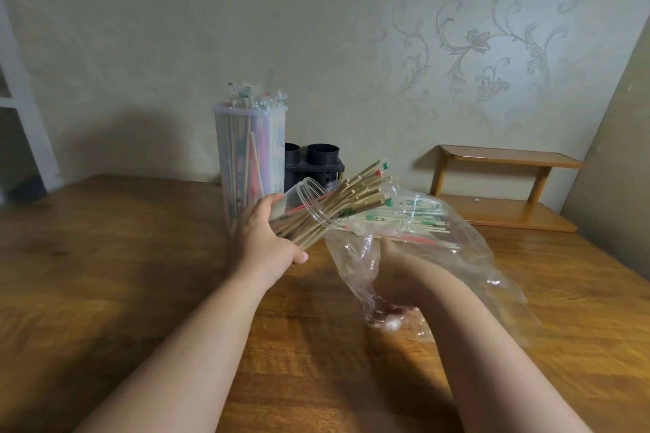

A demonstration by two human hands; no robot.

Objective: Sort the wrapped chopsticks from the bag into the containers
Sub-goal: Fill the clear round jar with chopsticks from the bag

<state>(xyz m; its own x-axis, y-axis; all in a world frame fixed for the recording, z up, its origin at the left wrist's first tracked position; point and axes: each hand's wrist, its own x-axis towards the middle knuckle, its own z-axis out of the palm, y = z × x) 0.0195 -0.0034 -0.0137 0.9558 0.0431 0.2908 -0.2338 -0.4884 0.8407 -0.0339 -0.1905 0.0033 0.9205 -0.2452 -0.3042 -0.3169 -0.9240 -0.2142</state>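
Wooden table point(105, 257) set against a pale patterned wall; on it, right of centre, a clear plastic bag point(475, 250) lies crumpled, with wrapped chopsticks point(415, 221) lying flat inside it; the right hand point(394, 278) is at the mouth of the bag, seen through wrinkled film, and whether its fingers grip anything cannot be told; just left of the bag, the left hand point(263, 239) curls its fingers round a clear jar point(309, 200), tilted with its mouth toward the bag; a bundle of chopsticks point(344, 200) fans out of that mouth. Behind stands a tall translucent container point(246, 151), already packed upright; beside it a black holder point(316, 162) with two tubes; farther right, a small wooden shelf point(506, 186). To do this step well, the jar probably wants to keep its slope so the bundle does not slide out; the right hand should gather a few sticks with ends aligned, draw them free of the film without snagging, and feed them in lengthwise.
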